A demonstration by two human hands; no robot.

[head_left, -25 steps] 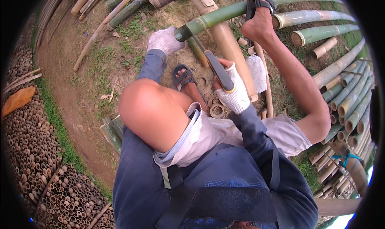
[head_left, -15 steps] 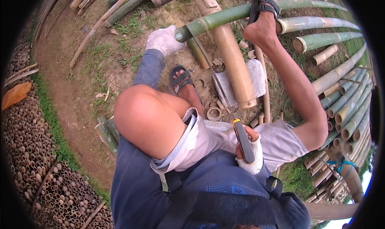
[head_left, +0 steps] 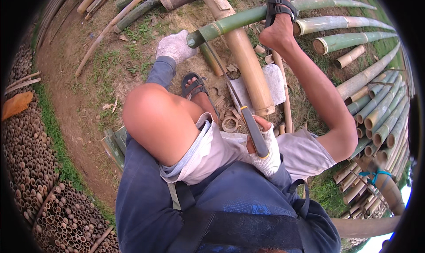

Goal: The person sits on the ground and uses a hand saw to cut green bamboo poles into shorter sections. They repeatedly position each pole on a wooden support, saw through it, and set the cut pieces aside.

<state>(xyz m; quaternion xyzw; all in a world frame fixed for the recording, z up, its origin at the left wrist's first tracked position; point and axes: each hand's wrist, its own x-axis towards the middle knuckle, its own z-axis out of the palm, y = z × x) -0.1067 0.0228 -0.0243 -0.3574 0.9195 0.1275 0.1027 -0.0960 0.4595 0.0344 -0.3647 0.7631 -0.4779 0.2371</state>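
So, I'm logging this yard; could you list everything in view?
bamboo log: one, tan, upper centre
bamboo pole: one, green, across the log
handsaw: one, dark handle, yellow trim, blade at the pole
slab or sack: one, whitish, by the log
bamboo ring: one, tan, centre
other bamboo poles: many, green and tan, right and upper left
cut bamboo tubes: many, brown, lower left
sheet: one, orange, left
tie: one, turquoise, right
shorts: one, pale grey, centre
top: one, navy, bottom
feet: two, black-sandalled, centre and top
left hand: one, white-gloved, at the pole's end
right hand: one, white-gloved, gripping the handsaw
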